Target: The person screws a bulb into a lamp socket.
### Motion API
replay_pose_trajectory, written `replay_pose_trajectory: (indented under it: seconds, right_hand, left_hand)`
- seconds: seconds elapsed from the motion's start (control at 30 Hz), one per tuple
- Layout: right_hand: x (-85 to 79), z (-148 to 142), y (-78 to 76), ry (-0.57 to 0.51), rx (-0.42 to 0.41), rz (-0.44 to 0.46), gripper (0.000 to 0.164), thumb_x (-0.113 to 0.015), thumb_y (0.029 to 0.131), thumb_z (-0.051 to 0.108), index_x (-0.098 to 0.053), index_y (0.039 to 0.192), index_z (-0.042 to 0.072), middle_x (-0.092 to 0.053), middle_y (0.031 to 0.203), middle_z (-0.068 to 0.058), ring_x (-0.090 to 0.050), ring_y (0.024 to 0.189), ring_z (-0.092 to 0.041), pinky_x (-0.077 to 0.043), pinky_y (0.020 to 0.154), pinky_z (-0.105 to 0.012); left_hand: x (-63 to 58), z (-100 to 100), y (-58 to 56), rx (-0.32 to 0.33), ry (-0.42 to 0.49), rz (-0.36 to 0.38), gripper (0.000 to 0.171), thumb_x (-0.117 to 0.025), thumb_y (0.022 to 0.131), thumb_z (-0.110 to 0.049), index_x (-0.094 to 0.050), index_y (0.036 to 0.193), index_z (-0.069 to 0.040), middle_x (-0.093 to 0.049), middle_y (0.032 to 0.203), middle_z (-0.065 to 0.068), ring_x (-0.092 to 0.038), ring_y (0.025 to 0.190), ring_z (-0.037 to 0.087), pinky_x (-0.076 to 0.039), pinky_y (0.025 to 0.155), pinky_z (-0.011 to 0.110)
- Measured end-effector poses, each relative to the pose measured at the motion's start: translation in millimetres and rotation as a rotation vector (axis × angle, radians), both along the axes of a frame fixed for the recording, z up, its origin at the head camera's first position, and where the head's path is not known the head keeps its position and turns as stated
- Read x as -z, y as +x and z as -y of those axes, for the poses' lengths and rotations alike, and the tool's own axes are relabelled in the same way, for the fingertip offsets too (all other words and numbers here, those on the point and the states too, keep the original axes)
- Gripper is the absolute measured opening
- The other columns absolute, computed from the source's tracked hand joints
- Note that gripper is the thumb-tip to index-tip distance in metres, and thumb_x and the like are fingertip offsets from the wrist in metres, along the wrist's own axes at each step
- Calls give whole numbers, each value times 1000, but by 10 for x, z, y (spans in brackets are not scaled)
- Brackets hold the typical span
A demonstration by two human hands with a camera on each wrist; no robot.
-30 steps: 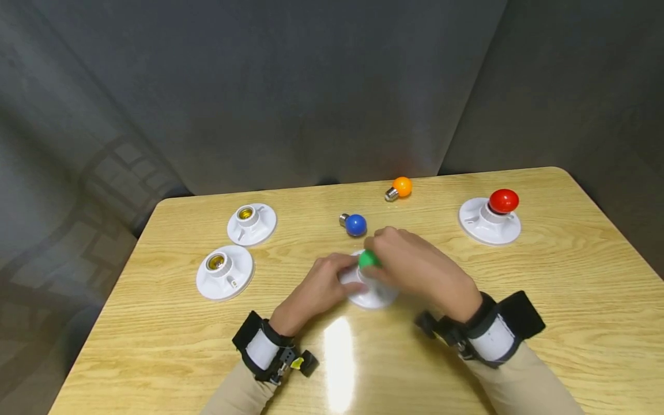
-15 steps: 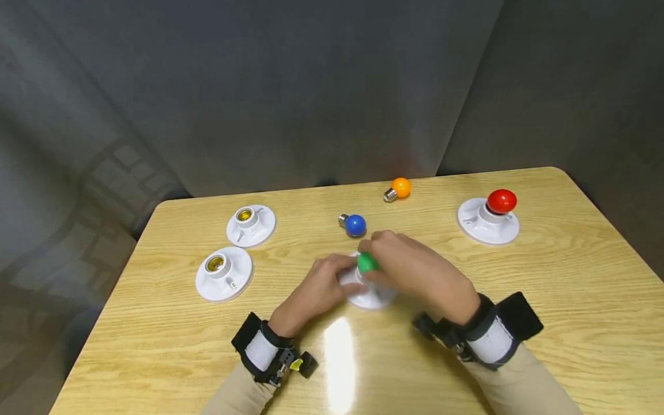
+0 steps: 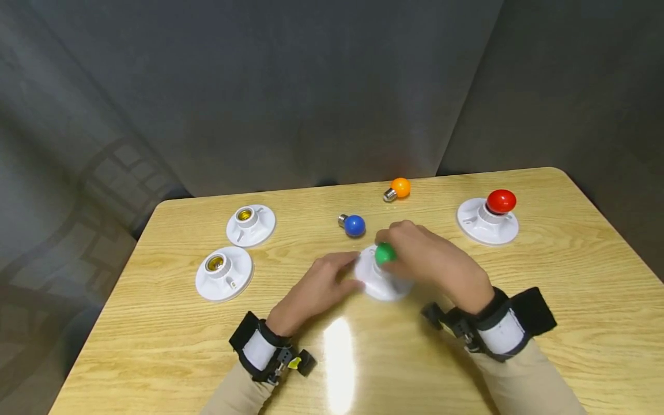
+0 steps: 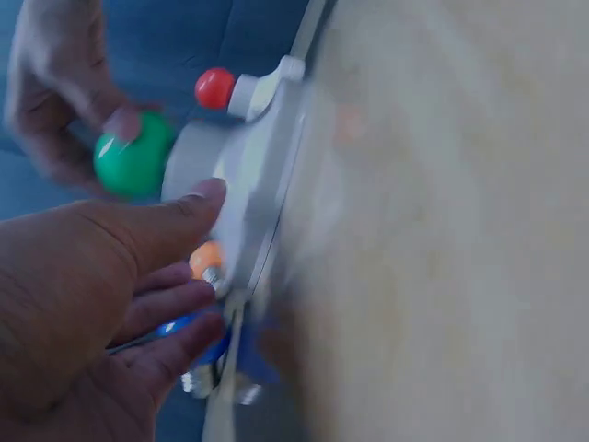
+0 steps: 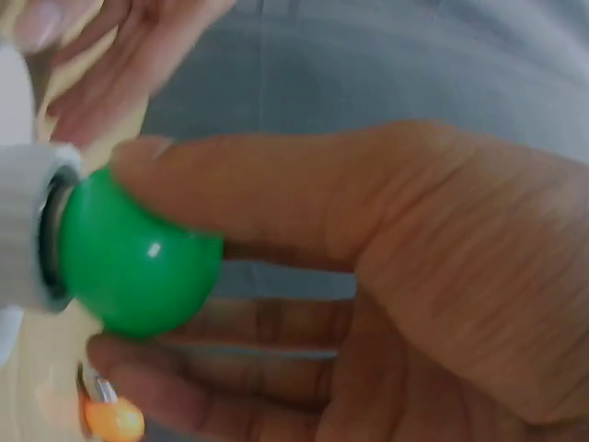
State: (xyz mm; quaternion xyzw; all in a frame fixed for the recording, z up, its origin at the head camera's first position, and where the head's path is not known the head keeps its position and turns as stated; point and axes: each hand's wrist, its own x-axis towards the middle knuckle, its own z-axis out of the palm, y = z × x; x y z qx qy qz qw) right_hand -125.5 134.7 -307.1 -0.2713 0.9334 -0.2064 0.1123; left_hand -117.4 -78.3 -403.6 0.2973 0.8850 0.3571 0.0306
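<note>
Pale wood-grain table point(image 3: 570, 300), rounded back corners, against dk grey backdrop point(image 3: 311, 92) w/ soft folds and a shadow pattern at L. L to R: nearer white lampholder point(image 3: 240, 275) and rear white lampholder point(image 3: 263, 226), brass-coloured sockets up; L hand point(image 3: 319, 283), thumb and fingers spread beside third holder point(image 3: 367, 271), contact unclear; glare streak point(image 3: 339, 363) on tabletop; blue bulb point(image 3: 355, 225) lying behind; green bulb point(image 3: 385, 252) in third holder's socket, pinched by R hand point(image 3: 425, 256); orange bulb point(image 3: 401, 187) nr back edge; red bulb point(image 3: 501, 201) in fourth holder point(image 3: 485, 233), far R.
</note>
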Motion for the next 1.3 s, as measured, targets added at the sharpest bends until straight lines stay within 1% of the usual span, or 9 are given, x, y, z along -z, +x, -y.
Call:
replay_pose_trajectory:
  seconds: [0.13,0.33,0.53,0.6,0.73,0.9,0.97,1.13,1.3]
  right_hand:
    - [-30,-223,-100,36,98,30,31,-73,81,2,-67,111,-4,-69,100,-19,-58,83,-30,-55,73,-47]
    - [42,-522,-281,23,170,-70,37,-73,82,1,-65,118,-6,-65,101,-22,-56,85,-33,-53,73,-47]
    - [148,-661,-399,-3,218,-142,47,-73,83,-1,-59,127,-7,-61,111,-29,-58,92,-39,-56,81,-55]
    - [172,-689,-428,-4,236,-160,48,-72,83,-3,-57,129,-7,-59,116,-31,-58,97,-41,-54,85,-59]
    - [215,-719,-468,2,257,-180,48,-68,86,-4,-55,132,-5,-55,125,-33,-55,104,-45,-51,89,-62]
    - [262,-749,-493,15,273,-200,48,-65,88,-3,-52,134,-5,-51,129,-33,-54,106,-47,-50,90,-63]
    - [274,-766,-498,23,281,-196,49,-65,88,-2,-51,135,-5,-50,130,-34,-54,107,-48,-50,90,-63]
    - [275,-793,-506,36,298,-203,53,-67,89,4,-48,137,-6,-45,133,-35,-49,110,-50,-48,92,-66]
    - [322,-705,-587,-40,297,-378,54,-73,86,10,-51,132,-8,-50,131,-34,-48,113,-50,-45,95,-66]
  left_hand:
    - [-97,160,-49,-89,-94,-32,64,-76,84,-30,-53,136,-2,-55,140,15,-47,128,26,-42,107,47]
    - [-261,458,-124,-212,-248,-146,83,-77,78,-45,-42,146,-10,-40,152,14,-34,138,33,-35,110,55]
    - [-418,799,-177,-305,-283,-191,87,-77,79,-45,-38,147,-6,-37,153,21,-29,138,40,-31,111,60]
    - [-475,929,-185,-333,-301,-185,91,-77,78,-46,-35,148,-6,-33,154,22,-26,139,41,-28,111,62]
    - [-580,1203,-179,-382,-356,-123,100,-76,78,-49,-23,152,-6,-22,157,27,-16,141,46,-19,111,69]
    - [-683,1559,-130,-446,-400,23,115,-76,76,-51,-5,155,-6,-8,157,33,-1,140,53,-8,108,75]
    - [-698,1677,-110,-455,-411,102,120,-77,75,-52,1,154,-5,-3,156,35,4,139,55,-5,107,76]
    - [-647,1886,-114,-429,-414,276,130,-78,73,-52,12,152,-2,5,154,40,9,135,59,-5,105,79]
    - [-540,2028,-94,-393,-333,366,132,-83,71,-42,11,150,5,6,151,44,11,132,63,-7,99,84]
